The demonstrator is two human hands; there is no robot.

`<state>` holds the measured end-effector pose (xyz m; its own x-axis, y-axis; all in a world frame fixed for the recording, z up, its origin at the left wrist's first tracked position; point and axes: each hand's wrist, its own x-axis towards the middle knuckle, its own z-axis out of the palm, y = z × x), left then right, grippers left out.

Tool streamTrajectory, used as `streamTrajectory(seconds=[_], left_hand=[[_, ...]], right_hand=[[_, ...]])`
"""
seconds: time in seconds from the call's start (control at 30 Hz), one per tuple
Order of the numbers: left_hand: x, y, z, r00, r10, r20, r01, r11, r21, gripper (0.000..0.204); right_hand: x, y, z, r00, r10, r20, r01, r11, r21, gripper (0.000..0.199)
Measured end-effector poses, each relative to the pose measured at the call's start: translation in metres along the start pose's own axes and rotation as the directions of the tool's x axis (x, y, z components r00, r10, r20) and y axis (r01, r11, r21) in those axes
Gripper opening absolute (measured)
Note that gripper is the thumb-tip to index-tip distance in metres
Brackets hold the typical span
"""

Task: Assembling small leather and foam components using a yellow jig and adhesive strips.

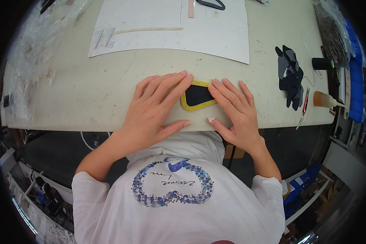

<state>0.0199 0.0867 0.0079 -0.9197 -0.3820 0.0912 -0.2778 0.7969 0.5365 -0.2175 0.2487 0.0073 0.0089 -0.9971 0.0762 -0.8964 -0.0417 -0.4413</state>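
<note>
The broad cream-coloured worktable [61, 110] curves across the room before me, with crumpled clear plastic sheeting [32, 61] heaped along its left side and a large white flat board [215, 38] lying toward the far edge. Close to the person's front lies a small black four-sided piece with a bright yellow border [198, 95], flat on the tabletop between two bare hands. The left hand [160, 95] and the right hand [235, 101] are apart, neither clamped on anything: the left fingertips rest at its upper left edge, the right fingers cover its right end. I take it that this light contact from both sides steadies it (the right thumb wears a scrap of white wrapping). Off to the right, seemingly set within reach yet out of the way, are a loose pile of black and grey cut pieces [289, 77], a slim red-handled tool [306, 101], a black thread spool [322, 63] and a tilted amber squeeze bottle [324, 99].
</note>
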Motion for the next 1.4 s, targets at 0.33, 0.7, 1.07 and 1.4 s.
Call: streamTrajectory(seconds=[0.33,0.7,1.07,1.4], left_hand=[[0.036,-0.032,-0.006,0.954,0.287,-0.08,-0.288,0.958,0.004,0.051],[0.074,-0.038,0.006,0.992,0.076,-0.104,-0.112,0.905,-0.411,0.016],[0.074,-0.033,0.003,0.996,-0.007,-0.086,-0.034,0.885,-0.464,0.014],[0.059,-0.032,0.005,0.944,0.207,-0.258,-0.247,0.96,-0.134,0.031]], right_hand=[[0.018,-0.003,0.0,0.987,-0.022,-0.16,0.042,0.992,0.123,0.054],[0.05,0.012,0.005,0.959,0.221,-0.18,-0.133,0.906,0.403,0.012],[0.057,0.01,0.006,0.964,0.215,-0.158,-0.134,0.903,0.408,0.013],[0.057,0.015,-0.007,0.911,0.406,0.073,-0.286,0.495,0.821,0.024]])
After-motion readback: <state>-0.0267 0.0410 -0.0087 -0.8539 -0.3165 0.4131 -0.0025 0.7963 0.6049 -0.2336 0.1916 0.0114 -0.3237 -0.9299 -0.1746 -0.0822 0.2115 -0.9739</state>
